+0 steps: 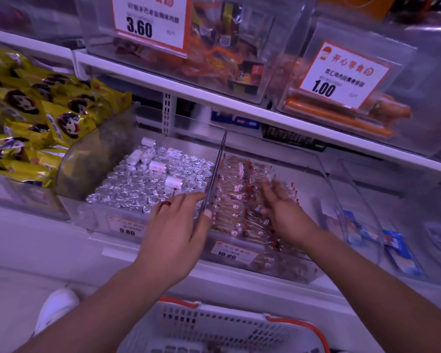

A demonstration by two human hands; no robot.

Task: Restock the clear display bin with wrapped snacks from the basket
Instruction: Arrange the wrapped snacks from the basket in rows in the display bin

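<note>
A clear display bin (pixel 326 179) on the lower shelf holds rows of clear-wrapped snacks (pixel 237 200) with small red marks. My right hand (pixel 283 212) lies inside it with straight fingers on top of the snacks. My left hand (pixel 178 225) hovers flat over the wall between this bin and the left one, its thumb at the divider edge and its fingers spread. It wears a red ring. The white basket (pixel 214 327) with orange handles sits below, at the bottom edge; its contents are mostly hidden.
The left neighbouring bin (pixel 148 179) is full of silver foil-wrapped pieces. Yellow snack bags (pixel 36 118) pile up at far left. An upper shelf (pixel 239 98) carries bins with price cards 3.60 and 1.00. Blue packs (pixel 397 253) lie at right. A white shoe (pixel 56 307) shows at lower left.
</note>
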